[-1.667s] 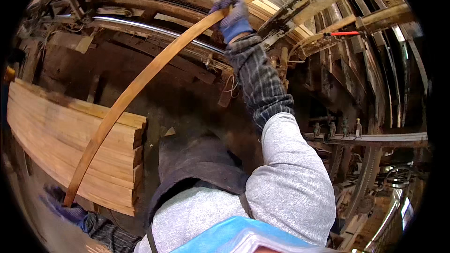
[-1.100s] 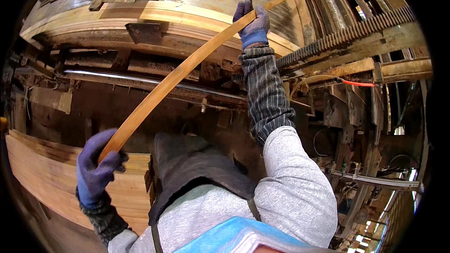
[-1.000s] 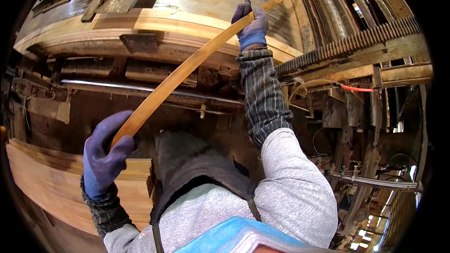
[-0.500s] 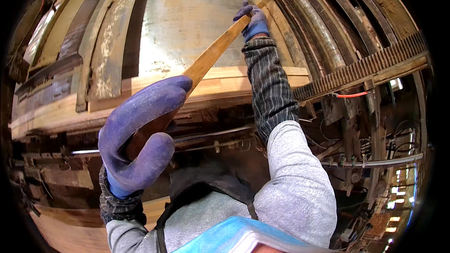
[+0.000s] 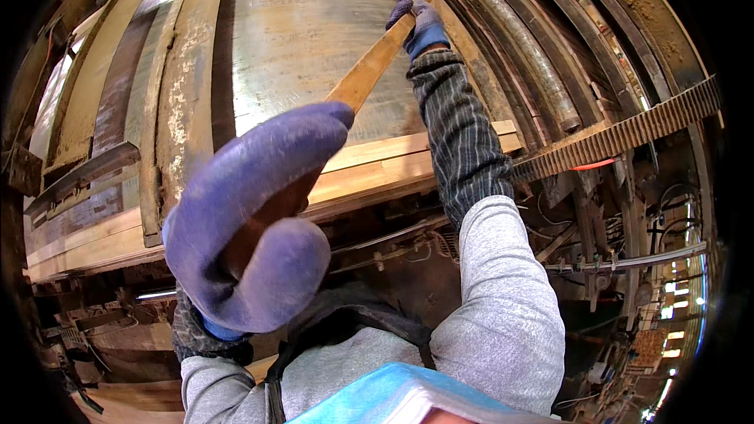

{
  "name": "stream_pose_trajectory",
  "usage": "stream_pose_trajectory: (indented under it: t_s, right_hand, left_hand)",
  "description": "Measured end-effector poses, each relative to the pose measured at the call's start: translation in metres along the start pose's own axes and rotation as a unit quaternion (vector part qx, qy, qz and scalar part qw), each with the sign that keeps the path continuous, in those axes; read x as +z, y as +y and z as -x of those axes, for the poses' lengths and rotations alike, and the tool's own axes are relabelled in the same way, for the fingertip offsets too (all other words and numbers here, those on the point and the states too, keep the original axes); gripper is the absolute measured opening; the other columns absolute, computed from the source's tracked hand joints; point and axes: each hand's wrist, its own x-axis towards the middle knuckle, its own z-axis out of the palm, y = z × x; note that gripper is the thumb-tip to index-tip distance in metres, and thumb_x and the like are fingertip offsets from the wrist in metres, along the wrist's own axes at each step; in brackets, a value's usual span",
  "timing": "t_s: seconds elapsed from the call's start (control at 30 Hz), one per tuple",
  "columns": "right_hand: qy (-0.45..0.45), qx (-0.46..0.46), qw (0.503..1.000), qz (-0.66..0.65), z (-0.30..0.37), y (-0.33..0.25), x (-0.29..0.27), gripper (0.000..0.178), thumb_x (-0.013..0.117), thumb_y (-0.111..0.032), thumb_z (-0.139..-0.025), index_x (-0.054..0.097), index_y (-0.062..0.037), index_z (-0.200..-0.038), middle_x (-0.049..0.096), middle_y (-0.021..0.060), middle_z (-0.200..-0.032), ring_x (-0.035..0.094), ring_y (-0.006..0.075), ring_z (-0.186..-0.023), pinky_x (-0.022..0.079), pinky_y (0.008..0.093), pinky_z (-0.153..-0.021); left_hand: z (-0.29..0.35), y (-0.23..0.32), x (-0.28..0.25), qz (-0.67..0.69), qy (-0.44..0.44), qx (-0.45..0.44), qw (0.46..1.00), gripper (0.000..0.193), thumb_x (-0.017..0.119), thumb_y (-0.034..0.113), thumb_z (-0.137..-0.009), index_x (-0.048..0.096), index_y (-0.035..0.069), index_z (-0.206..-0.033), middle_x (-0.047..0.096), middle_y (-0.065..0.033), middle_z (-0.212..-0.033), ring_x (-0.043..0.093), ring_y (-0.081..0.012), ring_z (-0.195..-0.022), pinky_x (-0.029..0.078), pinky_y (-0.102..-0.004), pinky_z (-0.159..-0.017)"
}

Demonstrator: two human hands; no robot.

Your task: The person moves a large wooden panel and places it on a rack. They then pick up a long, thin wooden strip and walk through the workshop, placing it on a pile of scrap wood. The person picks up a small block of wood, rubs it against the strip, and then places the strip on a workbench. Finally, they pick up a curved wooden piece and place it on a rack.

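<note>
A long, narrow wooden strip (image 5: 367, 71) slants from near my left side up to the far right, above a metal plate. My left hand (image 5: 255, 220), in a purple coated glove, is closed round its near end; fingers and thumb curl about it, and a dark brown part shows between them. Farther off, my right hand (image 5: 424, 25), gloved in the same purple and blue, grips the strip close to its far end. A short tip of wood shows beyond that hand. My right arm is stretched out over the machine bed.
The shiny metal plate (image 5: 306, 39) has light boards (image 5: 377, 165) along its near edge. To the left are rusty metal bars (image 5: 188, 71). On the right lie long rollers (image 5: 522, 39) and a toothed rack (image 5: 628, 132). Cables and pipes hang below.
My left hand has come higher and farther right, and looks larger in the view. My right hand keeps its grip near the strip's far end. The machine bed has shifted slightly in the picture.
</note>
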Motion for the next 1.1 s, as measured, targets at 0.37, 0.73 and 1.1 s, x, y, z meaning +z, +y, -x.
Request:
stream_pose_trajectory:
  t_s: [0.37, 0.73, 1.1]
  right_hand:
    - [0.011, 0.017, 0.999, -0.043, -0.016, 0.030, 0.017, 0.025, 0.047, -0.014, -0.087, 0.049, 0.0030, -0.105, 0.057, 0.0092, -0.080, 0.055, 0.0193, -0.061, 0.052, 0.0319, -0.055]
    - [0.049, -0.055, 0.997, 0.010, -0.025, 0.013, 0.005, 0.026, 0.048, -0.011, -0.087, 0.052, 0.0017, -0.109, 0.057, 0.0066, -0.078, 0.056, 0.0167, -0.065, 0.051, 0.0327, -0.061]
    - [0.072, -0.028, 0.994, -0.073, -0.038, 0.009, 0.032, 0.013, 0.047, -0.010, -0.083, 0.050, -0.0025, -0.093, 0.056, 0.0056, -0.074, 0.057, 0.0217, -0.066, 0.051, 0.0441, -0.065]
  left_hand:
    - [0.005, -0.014, -0.020, 0.010, 0.004, -0.011, 1.000, 0.049, 0.044, 0.039, -0.091, 0.052, -0.003, -0.115, 0.055, -0.0235, -0.116, 0.057, -0.0295, -0.104, 0.050, -0.0354, -0.082]
    - [-0.025, -0.026, -0.044, -0.021, -0.030, 0.088, 0.995, 0.050, 0.036, 0.043, -0.094, 0.051, 0.002, -0.118, 0.058, -0.0199, -0.114, 0.060, -0.0268, -0.102, 0.052, -0.0333, -0.080]
    - [-0.062, -0.017, -0.038, -0.061, -0.073, 0.165, 0.982, 0.049, 0.045, 0.042, -0.091, 0.053, 0.002, -0.118, 0.058, -0.0196, -0.113, 0.058, -0.0283, -0.104, 0.048, -0.0400, -0.089]
